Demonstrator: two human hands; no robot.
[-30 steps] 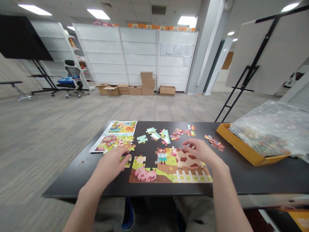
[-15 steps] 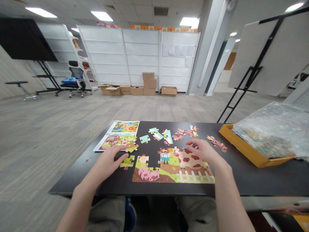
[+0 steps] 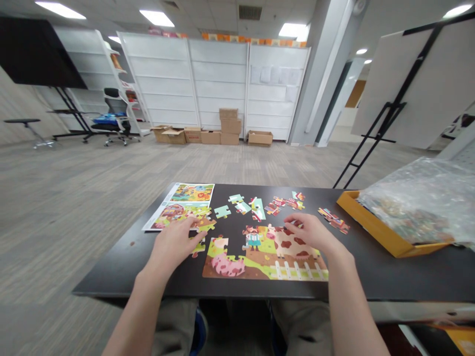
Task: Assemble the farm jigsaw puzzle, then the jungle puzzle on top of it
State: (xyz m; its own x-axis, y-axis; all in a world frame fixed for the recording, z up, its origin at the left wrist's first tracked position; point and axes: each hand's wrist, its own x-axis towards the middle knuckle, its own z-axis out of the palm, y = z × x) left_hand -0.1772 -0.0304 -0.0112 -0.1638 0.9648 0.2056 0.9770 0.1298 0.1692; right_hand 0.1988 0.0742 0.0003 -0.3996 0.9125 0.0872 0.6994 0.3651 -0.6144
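Observation:
A partly joined farm jigsaw puzzle [image 3: 260, 267] lies on the dark table, showing a pink pig, a farmer, a spotted cow and a white fence. My left hand [image 3: 174, 244] is left of it, fingers stretched and apart over loose green puzzle pieces [image 3: 206, 226]; its fingertips reach the pieces, and part of one piece is hidden beneath the hand. At the puzzle's upper right, my right hand [image 3: 309, 231] rests by the cow, fingers loosely bent, thumb apart, holding nothing visible. Pale blue puzzle pieces [image 3: 222, 211] and red barn pieces [image 3: 280, 202] lie beyond the puzzle.
A printed picture sheet [image 3: 151, 223] lies at the table's left, partly under loose pieces. More red pieces [image 3: 334, 220] are at right, before a yellow box [image 3: 393, 242] holding a clear plastic bag [image 3: 415, 198]. An easel board [image 3: 389, 94] stands beyond the table.
My left hand has shifted forward and slightly right, now covering more of the lower green piece. My right hand has hardly moved.

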